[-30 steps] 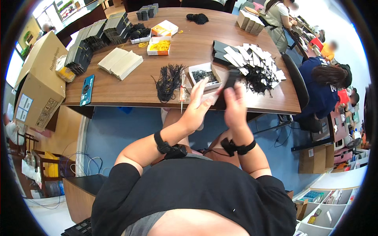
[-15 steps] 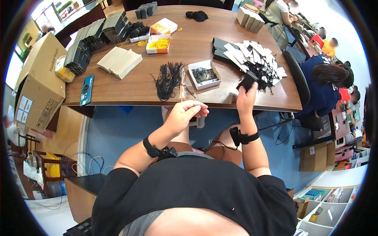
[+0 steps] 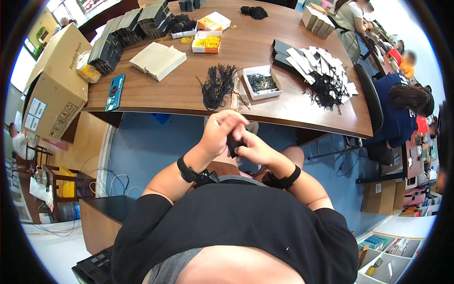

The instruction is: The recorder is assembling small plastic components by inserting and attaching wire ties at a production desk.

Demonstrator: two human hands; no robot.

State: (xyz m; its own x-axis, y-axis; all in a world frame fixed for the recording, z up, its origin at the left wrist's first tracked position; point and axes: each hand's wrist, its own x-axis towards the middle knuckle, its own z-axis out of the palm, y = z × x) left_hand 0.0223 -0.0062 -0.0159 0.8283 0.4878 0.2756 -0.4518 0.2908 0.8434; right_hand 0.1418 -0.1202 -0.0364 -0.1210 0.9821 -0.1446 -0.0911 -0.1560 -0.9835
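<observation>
My right hand (image 3: pixel 256 150) grips a small black card (image 3: pixel 233 146) in front of my body, just off the table's near edge. My left hand (image 3: pixel 221 131) meets it there, its fingers curled over the card's upper end. Those fingertips are blurred, and whatever they pinch is hidden. On the table beyond lie a bundle of black strings (image 3: pixel 217 87) and a white box of small dark pieces (image 3: pixel 261 83). To the right is a heap of white tags (image 3: pixel 316 61) with black cords (image 3: pixel 326 90) tangled at their ends.
Stacks of dark cards (image 3: pixel 106 52) line the table's left side, near a beige stack (image 3: pixel 158 60) and a teal phone (image 3: pixel 115 92). A box of yellow bands (image 3: pixel 207 42) sits farther back. A large carton (image 3: pixel 59 85) stands left. Coworkers sit at right.
My right hand has come from the tag heap, down and left to my left hand, bringing the black card. The view has shifted slightly, moving the table up and right.
</observation>
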